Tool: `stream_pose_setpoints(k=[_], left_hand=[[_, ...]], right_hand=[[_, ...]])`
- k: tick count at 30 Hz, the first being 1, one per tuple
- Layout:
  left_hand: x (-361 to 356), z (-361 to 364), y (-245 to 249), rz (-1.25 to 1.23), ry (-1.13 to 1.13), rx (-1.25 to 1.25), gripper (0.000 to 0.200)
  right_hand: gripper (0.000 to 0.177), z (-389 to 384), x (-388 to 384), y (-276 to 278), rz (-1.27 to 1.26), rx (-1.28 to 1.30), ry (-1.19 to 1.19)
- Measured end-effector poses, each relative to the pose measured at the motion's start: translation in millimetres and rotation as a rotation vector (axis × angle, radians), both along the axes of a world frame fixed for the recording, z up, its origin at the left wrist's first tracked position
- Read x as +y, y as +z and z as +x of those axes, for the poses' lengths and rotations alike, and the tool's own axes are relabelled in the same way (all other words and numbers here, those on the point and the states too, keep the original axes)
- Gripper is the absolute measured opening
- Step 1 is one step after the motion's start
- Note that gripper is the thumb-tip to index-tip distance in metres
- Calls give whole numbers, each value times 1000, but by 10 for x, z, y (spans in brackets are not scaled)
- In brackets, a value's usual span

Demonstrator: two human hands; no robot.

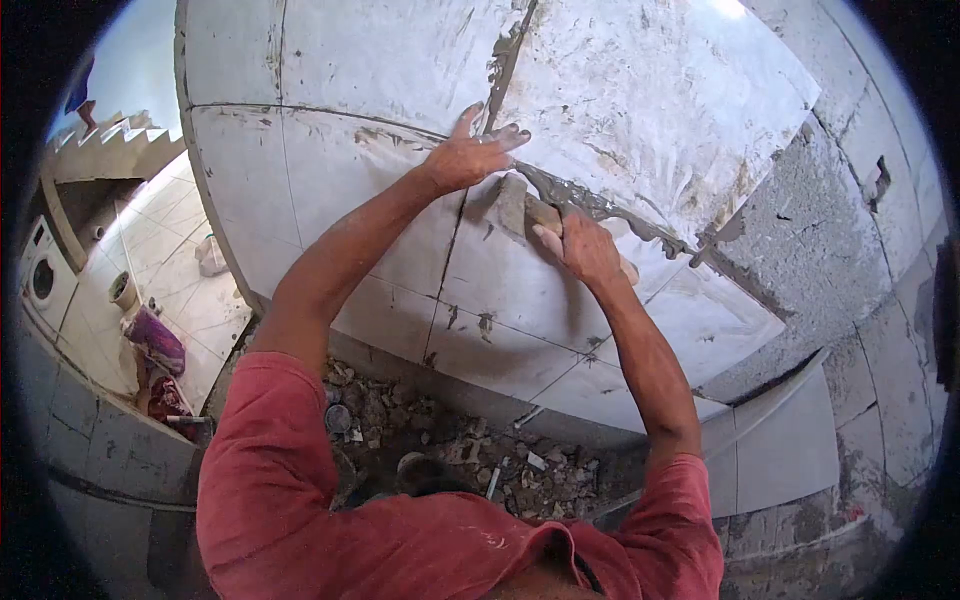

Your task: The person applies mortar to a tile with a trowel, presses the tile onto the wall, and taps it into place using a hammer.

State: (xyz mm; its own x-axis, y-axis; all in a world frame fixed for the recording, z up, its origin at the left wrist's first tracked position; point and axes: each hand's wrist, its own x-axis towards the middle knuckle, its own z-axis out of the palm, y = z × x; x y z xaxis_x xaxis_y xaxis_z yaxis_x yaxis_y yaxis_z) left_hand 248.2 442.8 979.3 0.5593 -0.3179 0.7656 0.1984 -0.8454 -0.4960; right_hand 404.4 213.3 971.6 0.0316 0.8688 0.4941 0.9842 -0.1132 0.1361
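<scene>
My right hand (590, 248) is wrapped round the handle of a mallet (513, 206) whose pale head is caked with mortar. The head lies close against the white tiles, just below the joint. My left hand (466, 160) rests with fingers spread across the meeting of several tiles, thumb side up. Wet grey mortar (620, 208) bulges along the lower edge of the large upper right tile (660, 110). More mortar (505, 50) fills the upright joint above my left hand. The lower tile (540, 290) carries smears and a shadow from my right arm.
Rough bare mortar (815, 225) shows right of the upper tile. Rubble (420, 420) lies below the tiled surface, by my body. A loose tile (785, 440) leans at the lower right. At far left are a washing machine (42, 265), a purple bag (157, 342) and stairs (110, 150).
</scene>
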Motion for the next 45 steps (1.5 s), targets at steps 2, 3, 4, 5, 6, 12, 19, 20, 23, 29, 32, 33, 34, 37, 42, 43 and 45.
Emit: stream_pose_setpoints(k=[2,3,4,5,6,12,19,20,23,29,32,33,34,37,42,43,45], left_hand=[[-23,-6,-11,25,9,10,6],[-23,15,-7,24,6,12,6],[-24,44,-48,-13,-28,-37,5],[-22,74,-83,-48,-62,-89,4],[-17,101,-116,-50,-66,-84,4],[13,119,-157,-111,-64,-166,6],[-4,116,-126,-136,-81,-204,1],[-15,108,-132,-139,-67,-191,1],[-41,124,-123,-105,-58,-198,5],[-71,54,-119,-79,-8,-165,5],[-63,126,-127,-124,-6,-205,9],[-40,126,-142,-96,-12,-228,6],[-49,104,-130,-70,-20,-251,5],[-26,-33,21,-74,-119,-120,14],[160,142,-110,147,159,-204,26],[164,147,-114,120,109,-196,26],[84,106,-97,109,57,-202,25]], right_hand=[[56,17,-41,-36,53,29,11],[56,32,-36,-43,53,31,8],[56,34,-47,-73,64,28,13],[55,42,-52,-93,77,23,19],[55,53,-45,-102,75,27,14],[56,43,25,83,5,-58,-16],[57,53,87,218,-47,-219,33],[56,38,90,225,-36,-199,32],[55,108,77,204,-16,-180,26],[52,-51,12,288,-69,-170,-2],[51,-56,9,338,-76,-176,-6],[50,-59,9,344,-105,-189,-18],[50,-46,18,352,-106,-190,-20],[48,50,0,304,-105,-195,-2],[30,65,41,343,-229,-182,-68],[36,48,12,355,-200,-161,-11],[55,28,2,351,-176,-135,-23]])
